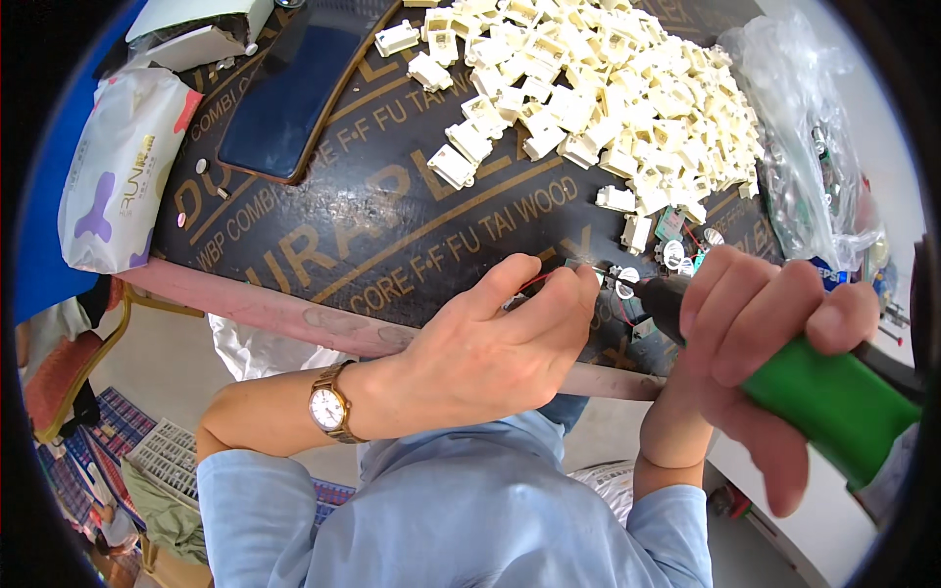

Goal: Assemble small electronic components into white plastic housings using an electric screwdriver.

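Observation:
My right hand (755, 333) is wrapped round a green power screwdriver (833, 407) with a black nose. Its thin metal tip points left, toward the fingertips of my left hand (510, 343). Those fingers are pinched together at the table's near edge on a small part with a red wire, seemingly a little circuit board (580, 266); most of it is hidden by the fingers. Just beyond the tip lie small round white parts (673, 255), thin wires and green circuit boards (670, 223). A large pile of cream plastic housings (588, 98) spreads over the far side.
The dark printed tabletop (392, 225) has a pinkish front edge. At the left are a dark phone (279, 98), a white tissue pack (127, 167) and a white box (196, 34). Clear plastic bags (799, 137) with parts lie at the right. A chair (74, 363) stands lower left.

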Motion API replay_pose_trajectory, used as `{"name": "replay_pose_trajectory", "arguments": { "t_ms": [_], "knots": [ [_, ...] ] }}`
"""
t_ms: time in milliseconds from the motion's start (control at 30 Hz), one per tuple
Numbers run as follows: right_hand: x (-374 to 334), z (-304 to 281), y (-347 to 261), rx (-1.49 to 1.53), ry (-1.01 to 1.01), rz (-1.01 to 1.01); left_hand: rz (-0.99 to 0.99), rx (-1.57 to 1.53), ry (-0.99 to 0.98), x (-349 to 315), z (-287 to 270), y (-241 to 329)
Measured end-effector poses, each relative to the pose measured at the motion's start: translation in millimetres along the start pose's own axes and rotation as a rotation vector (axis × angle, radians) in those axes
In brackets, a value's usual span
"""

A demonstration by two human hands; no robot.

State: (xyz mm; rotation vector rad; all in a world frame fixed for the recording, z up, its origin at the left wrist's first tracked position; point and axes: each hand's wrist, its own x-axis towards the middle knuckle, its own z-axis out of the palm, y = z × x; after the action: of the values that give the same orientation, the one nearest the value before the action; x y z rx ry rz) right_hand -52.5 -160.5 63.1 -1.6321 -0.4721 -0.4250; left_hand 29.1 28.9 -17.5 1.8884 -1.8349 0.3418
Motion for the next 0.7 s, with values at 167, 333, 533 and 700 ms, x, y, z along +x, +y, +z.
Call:
{"name": "replay_pose_trajectory", "arguments": {
  "t_ms": [167,333,533,700],
  "knots": [
    [-12.5,1.8,14.0,0.281,0.188,-0.058,-0.091,-0.105,0.013,1.3,-4.2,-8.5],
    [-13.7,-8.0,-11.3,0.057,0.328,-0.285,-0.168,0.091,0.276,-10.0,-12.5,-25.8],
    [-18.0,-20.9,-12.4,-0.023,0.265,-0.253,-0.182,-0.056,0.1,2.7,-40.7,-44.5],
    [-18.0,-22.7,-8.8,-0.035,0.243,-0.224,-0.094,-0.078,0.024,22.1,-39.8,-60.6]
  ]
}}
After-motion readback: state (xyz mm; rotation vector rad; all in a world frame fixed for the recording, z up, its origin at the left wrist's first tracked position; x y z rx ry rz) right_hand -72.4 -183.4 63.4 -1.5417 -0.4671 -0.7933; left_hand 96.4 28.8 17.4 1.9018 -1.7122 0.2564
